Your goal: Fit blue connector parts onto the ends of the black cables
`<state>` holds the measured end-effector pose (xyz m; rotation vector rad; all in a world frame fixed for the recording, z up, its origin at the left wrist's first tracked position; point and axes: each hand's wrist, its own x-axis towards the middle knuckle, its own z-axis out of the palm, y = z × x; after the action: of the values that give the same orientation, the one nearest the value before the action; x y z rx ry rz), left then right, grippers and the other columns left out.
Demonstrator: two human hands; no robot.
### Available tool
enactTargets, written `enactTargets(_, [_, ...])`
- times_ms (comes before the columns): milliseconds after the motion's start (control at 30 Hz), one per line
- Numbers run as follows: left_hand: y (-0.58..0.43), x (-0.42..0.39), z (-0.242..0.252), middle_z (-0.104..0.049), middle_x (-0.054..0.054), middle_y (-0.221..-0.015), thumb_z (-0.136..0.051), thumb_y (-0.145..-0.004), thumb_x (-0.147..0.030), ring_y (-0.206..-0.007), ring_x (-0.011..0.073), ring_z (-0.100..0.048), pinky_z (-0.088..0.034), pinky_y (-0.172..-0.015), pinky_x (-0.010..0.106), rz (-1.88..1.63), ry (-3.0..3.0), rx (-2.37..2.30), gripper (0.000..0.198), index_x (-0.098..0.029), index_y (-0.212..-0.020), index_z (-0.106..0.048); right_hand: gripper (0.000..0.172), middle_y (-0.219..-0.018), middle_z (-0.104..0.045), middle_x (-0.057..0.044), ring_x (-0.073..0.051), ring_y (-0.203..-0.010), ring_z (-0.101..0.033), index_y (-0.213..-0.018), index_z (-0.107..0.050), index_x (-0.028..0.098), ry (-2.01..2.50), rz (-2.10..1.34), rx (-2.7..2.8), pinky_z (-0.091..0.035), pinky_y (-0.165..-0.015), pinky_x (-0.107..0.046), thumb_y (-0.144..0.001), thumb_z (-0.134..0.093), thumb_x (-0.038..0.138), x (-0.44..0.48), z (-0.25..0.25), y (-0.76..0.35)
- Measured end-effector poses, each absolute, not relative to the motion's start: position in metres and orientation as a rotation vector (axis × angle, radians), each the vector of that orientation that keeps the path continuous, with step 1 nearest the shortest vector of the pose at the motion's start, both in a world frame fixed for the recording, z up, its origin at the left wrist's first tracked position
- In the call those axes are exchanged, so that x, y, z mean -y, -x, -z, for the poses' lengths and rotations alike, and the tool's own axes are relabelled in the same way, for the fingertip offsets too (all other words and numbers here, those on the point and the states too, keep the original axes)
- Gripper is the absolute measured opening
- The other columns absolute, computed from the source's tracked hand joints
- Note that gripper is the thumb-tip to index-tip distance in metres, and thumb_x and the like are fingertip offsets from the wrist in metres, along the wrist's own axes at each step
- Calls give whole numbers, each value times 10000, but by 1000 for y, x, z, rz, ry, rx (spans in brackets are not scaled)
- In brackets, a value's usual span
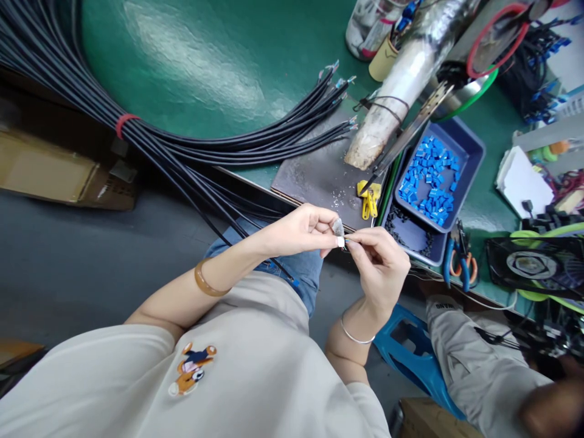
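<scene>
In front of my waist, at the bench edge, my two hands meet fingertip to fingertip. My left hand point(306, 231) is closed in a pinch, with white and grey coverings on its thumb and index tips. My right hand point(382, 260) pinches thin wires point(347, 241) right beside the left thumb. The rest of what lies between the fingers is too small and hidden to make out. Just beyond, a yellow wire stripper point(370, 198) lies on a dark board point(314, 176). A large bundle of black cables point(191, 148) with bared coloured wire ends stretches over the bench.
Blue connectors fill part of a bin point(472, 146); small black parts lie in another bin point(433, 252). Pliers point(462, 258) rest beside them. A wrapped tube point(387, 103) overhangs the board. A fan point(524, 264), a blue stool point(410, 353) and another person's leg point(469, 353) are at right.
</scene>
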<state>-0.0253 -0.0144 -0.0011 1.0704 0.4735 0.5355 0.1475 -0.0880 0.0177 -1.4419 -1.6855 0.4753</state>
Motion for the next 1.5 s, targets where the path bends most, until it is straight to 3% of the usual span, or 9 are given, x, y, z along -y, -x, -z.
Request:
enactTargets(133, [26, 14, 0, -590, -29, -543, -682, -782, -169, -491, 29, -502, -367, -486, 129, -522, -1083, -459, 144, -110, -699, -579, 78, -797, -664, -8, -118, -672, -570, -819, -698, 215, 1482, -559, 1699, -395, -545, -256, -887, -662, 229, 88, -18, -152])
enactTargets(333, [27, 13, 2, -591, -21, -506, -700, -724, -129, -452, 30, -480, -333, -450, 135, -393, -1160, -412, 156, -108, -618, -588, 121, -719, -588, 15, -86, -577, -489, -753, -678, 193, 1401, -1057, 1715, -320, -478, -233, -848, -693, 265, 85, -17, -164])
enactTargets(500, [22, 14, 1, -604, -25, -546, -666, -773, -140, -462, 21, -464, -330, -464, 136, -628, -1041, -555, 109, -116, -717, -575, 108, -751, -605, 6, -88, -596, -485, -772, -672, 201, 1530, -518, 1430, -331, -493, -240, -855, -696, 267, 89, -14, -153])
enactTargets(667, [18, 15, 0, -606, -30, -569, -641, -765, -99, -488, 32, -491, -370, -505, 154, -693, -1027, -543, 71, -124, -773, -576, 72, -812, -663, 4, -71, -548, -462, -860, -717, 247, 1459, -100, 1585, -317, -463, -243, -832, -729, 182, 90, -10, -146])
enactTargets(800, [18, 16, 0, -571, -37, -564, -619, -748, -94, -516, 42, -491, -385, -538, 170, -697, -1061, -528, 66, -128, -745, -563, 221, -831, -686, 13, -87, -632, -588, -955, -737, 307, 1385, 39, 1758, -431, -521, -227, -830, -723, 126, 90, -6, -151])
enactTargets(1000, [19, 16, -1, -512, -44, -536, -584, -723, -127, -515, 48, -463, -351, -533, 181, -657, -1125, -542, 77, -141, -681, -521, 214, -852, -694, 7, -86, -621, -609, -992, -748, 336, 1422, 111, 1884, -467, -554, -230, -864, -700, 172, 92, -2, -160])
enactTargets(1167, [18, 17, 2, -454, -52, -530, -591, -722, -156, -503, 51, -433, -319, -503, 182, -597, -1159, -555, 139, -157, -644, -475, 157, -884, -694, -11, -96, -643, -608, -977, -731, 294, 1463, 33, 1965, -460, -576, -241, -883, -671, 184, 93, -5, -163])
enactTargets(1333, [15, 23, 7, -433, -59, -612, -602, -775, -165, -546, 41, -381, -306, -520, 174, -720, -1299, -625, 53, -134, -751, -565, 54, -846, -645, 3, -59, -542, -444, -864, -663, 216, 1515, -203, 1873, -362, -514, -229, -866, -663, 161, 93, -11, -156])
enactTargets(1500, [12, 31, 8, -489, -37, -657, -576, -840, -177, -578, 52, -380, -297, -529, 190, -894, -1642, -702, 90, -126, -800, -640, 135, -731, -553, 41, -50, -514, -358, -722, -594, 187, 1559, -631, 1437, -273, -474, -231, -839, -662, 191, 92, -9, -148])
